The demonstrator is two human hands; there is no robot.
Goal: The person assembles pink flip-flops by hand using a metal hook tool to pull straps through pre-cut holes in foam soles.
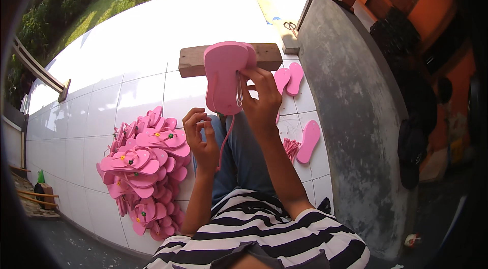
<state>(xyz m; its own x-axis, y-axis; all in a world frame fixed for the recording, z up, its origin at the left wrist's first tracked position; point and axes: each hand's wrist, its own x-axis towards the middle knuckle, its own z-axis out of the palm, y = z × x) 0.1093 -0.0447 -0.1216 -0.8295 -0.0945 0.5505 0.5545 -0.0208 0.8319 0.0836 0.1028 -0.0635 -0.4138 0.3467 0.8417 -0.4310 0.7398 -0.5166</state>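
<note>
A pink flip-flop sole [223, 68] stands upright before me, toe end up, with the edge of another pink sole [251, 55] behind it. My right hand [262, 93] is closed at the sole's right edge, fingertips pinching a thin looped wire hook [239, 91] that lies along the sole's face. Whether those fingers also grip the sole is unclear. A narrow pink strap [226, 139] hangs from the sole's lower end over my jeans. Left of that strap, my left hand [201, 139] is raised, fingers curled but apart, with nothing visible in it.
A wooden beam [193, 61] lies behind the sole. To the left is a heap of pink flip-flops [152, 162] with small flower ornaments. Loose soles [308, 142] and a bundle of pink straps [291, 149] lie right, beside a low grey wall [361, 116]. Scissors [290, 26] rest farther off.
</note>
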